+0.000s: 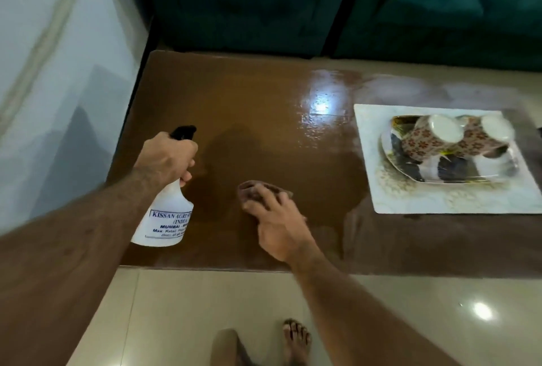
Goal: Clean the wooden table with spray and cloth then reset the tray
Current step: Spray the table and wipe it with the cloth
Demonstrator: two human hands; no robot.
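The left hand (pixel 167 157) grips the neck of a white plastic spray bottle with a black nozzle (pixel 165 213), held above the glossy brown wooden desk (pixel 264 107). Just right of the bottle, the right hand (pixel 275 219) presses a crumpled brown cloth (pixel 255 191) flat on the desk, fingers spread. Well right of the bottle sits a white patterned tray (pixel 410 198) carrying two overturned floral cups (pixel 434 139).

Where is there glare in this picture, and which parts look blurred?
In the head view, a bright glare patch lies on the wet wooden table, left of the tray; another light reflects on the floor tile. The cups are smeared by motion blur, and the picture edges bend from the wide lens.
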